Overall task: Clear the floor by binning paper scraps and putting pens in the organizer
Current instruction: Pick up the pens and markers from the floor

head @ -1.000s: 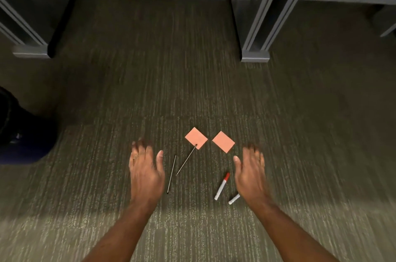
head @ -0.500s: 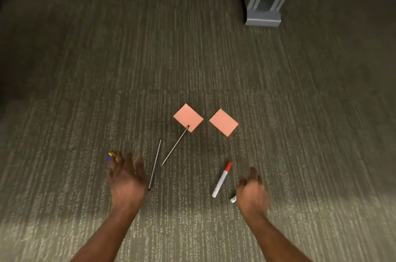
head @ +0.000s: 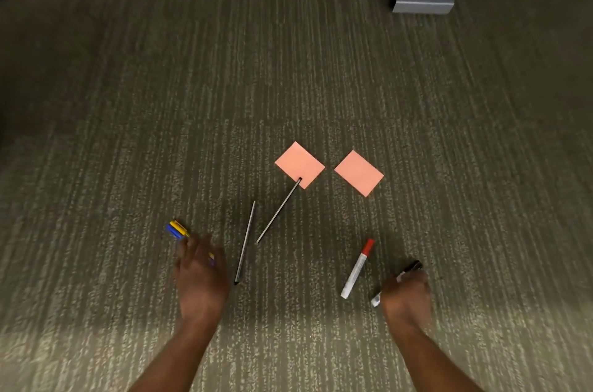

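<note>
On the carpet lie two pink paper squares, one on the left (head: 300, 165) and one on the right (head: 358, 173). A thin dark pen (head: 278, 211) rests its tip on the left square, and a second thin pen (head: 245, 242) lies beside it. A red-capped white marker (head: 357, 269) lies right of them. My left hand (head: 200, 276) covers and curls over a yellow and blue pen pair (head: 176, 228), whose ends stick out past my fingertips. My right hand (head: 406, 295) grips a black-capped marker (head: 411, 266), whose other end shows at my thumb side.
A grey metal furniture foot (head: 423, 0) stands at the top right. Striped grey-green carpet (head: 224, 87) fills the view. No bin or organizer is in sight.
The view has tilted down and closer to the floor. My left hand moved left onto the yellow and blue pens. My right hand dropped back and curled round the black-capped marker.
</note>
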A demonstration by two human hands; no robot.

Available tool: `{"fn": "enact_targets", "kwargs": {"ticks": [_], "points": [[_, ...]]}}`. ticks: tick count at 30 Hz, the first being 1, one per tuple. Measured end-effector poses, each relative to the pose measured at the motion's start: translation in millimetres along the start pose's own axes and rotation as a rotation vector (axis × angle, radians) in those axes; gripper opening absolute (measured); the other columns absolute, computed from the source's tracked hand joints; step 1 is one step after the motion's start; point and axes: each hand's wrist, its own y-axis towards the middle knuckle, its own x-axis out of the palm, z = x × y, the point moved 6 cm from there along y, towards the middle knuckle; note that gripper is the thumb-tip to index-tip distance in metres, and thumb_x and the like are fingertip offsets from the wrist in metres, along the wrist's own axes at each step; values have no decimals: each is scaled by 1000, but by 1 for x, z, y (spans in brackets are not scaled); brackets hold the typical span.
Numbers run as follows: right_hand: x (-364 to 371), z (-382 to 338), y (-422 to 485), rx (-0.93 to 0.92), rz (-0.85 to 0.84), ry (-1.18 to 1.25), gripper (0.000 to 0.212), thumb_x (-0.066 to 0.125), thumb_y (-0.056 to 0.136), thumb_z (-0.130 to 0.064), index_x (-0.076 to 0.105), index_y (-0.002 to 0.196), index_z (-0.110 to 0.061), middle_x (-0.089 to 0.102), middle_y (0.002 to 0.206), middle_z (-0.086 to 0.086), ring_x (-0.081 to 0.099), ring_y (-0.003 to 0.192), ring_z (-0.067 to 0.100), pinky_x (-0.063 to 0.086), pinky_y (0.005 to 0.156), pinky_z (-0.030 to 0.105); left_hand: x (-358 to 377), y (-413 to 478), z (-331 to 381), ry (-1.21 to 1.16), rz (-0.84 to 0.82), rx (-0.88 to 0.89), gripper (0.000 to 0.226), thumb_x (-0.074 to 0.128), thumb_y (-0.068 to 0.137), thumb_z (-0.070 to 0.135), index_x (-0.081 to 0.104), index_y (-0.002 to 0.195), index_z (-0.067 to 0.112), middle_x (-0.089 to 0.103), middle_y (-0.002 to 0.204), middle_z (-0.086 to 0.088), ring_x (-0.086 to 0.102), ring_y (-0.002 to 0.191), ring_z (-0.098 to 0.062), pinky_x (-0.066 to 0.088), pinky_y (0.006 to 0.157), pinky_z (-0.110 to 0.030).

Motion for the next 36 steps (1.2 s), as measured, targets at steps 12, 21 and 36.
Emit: {"fn": "enact_targets", "kwargs": {"ticks": [12,21,36], "points": [[30,-25,-27,-99,74,256,20,56,92,-29,40,100,-19,63,85,8,62,74,34,41,61,36,35,0,25,5,-11,-42,7,67,82,9,68,88,6,71,80,-19,66,75,-41,54,68,-45],[49,-39,-32,-166,-71,249,25,57,93,-24,46,115,-20,69,94,8,67,78,30,54,68,43,64,23,19,-129,-164,-205,10,57,80,-4,66,84,-3,68,90,-25,63,91,-41,47,76,-42],[53,-82,-27,-434,-103,111,31,61,91,-24,55,122,-22,70,97,8,68,86,33,47,65,36,86,42,86,-222,-157,-44,3,64,84,10,63,82,12,63,80,-10,59,77,-30,48,68,-39]]}}
